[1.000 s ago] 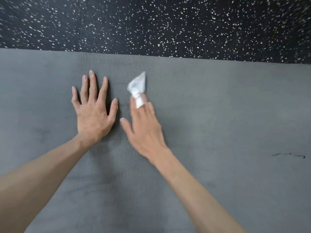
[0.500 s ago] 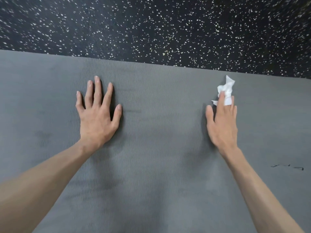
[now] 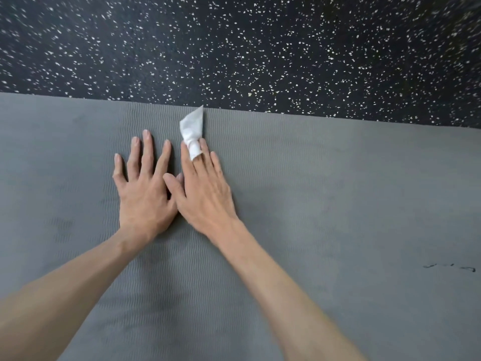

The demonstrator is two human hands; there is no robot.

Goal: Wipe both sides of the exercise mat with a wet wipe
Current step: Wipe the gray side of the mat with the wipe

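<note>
a person's left hand (image 3: 141, 190) is lying flat on a grey exercise mat (image 3: 325, 204), palm down with the fingers straight and fanned apart, holding nothing. just beside it, the right hand (image 3: 205, 191) is also pressing palm down on the mat, its fingers straight and close together, with its thumb touching or overlapping the edge of the left hand. a white wet wipe (image 3: 193, 131) is wrapping over the right middle finger and running out from under the fingertips, its loose end rising to a point that is reaching the far edge of the mat. the wipe is lying on the mat's ribbed, wavy-textured surface, close to that far edge and near the middle of the frame. both bare forearms are entering from the bottom of the head view and converging toward the hands. the mat is filling the lower part of the picture, its far edge running slightly downhill from left to right, and it is resting on a black floor (image 3: 260, 48) flecked with white. a small dark mark (image 3: 449, 267) is showing on the mat near the right edge, well apart from the hands; it is resembling a line of writing or a scuff but is too small and faint to read, and no brand or label is legible anywhere
</note>
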